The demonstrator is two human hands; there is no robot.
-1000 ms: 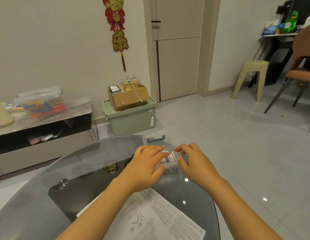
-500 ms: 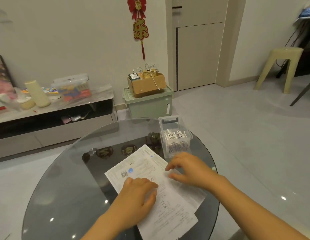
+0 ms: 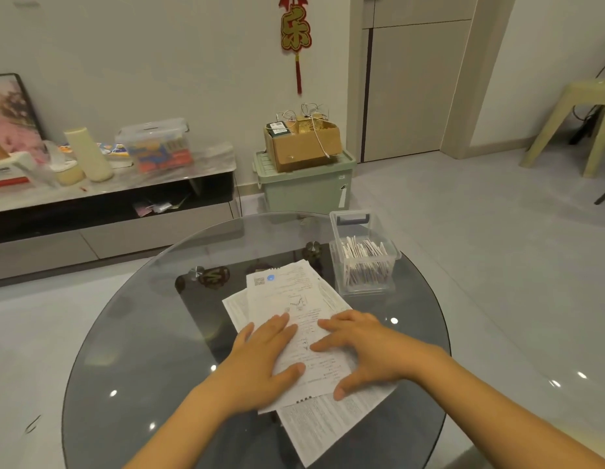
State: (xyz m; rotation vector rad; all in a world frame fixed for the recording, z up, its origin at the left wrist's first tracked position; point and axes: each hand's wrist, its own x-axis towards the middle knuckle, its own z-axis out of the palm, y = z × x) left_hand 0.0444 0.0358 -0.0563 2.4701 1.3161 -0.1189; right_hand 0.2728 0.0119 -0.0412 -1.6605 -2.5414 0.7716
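A loose stack of printed white paper sheets (image 3: 287,299) lies in the middle of a round dark glass table (image 3: 131,333). My left hand (image 3: 260,360) lies flat on the sheets' left side with its fingers straight. My right hand (image 3: 365,350) presses flat on their right side, fingers spread. The top sheet sits skewed over the ones below. A clear plastic box (image 3: 363,258) with several small white packets stands on the table just beyond the papers, to the right.
A low TV cabinet (image 3: 108,204) with a clear bin, a cream bottle and clutter runs along the left wall. A green storage bin (image 3: 304,187) carries a cardboard box behind the table. A cream plastic stool (image 3: 578,123) stands at the right.
Both hands left the clear plastic box and came back onto the paper sheets. The top sheet has turned and slid over the lower ones. The camera tilted further down.
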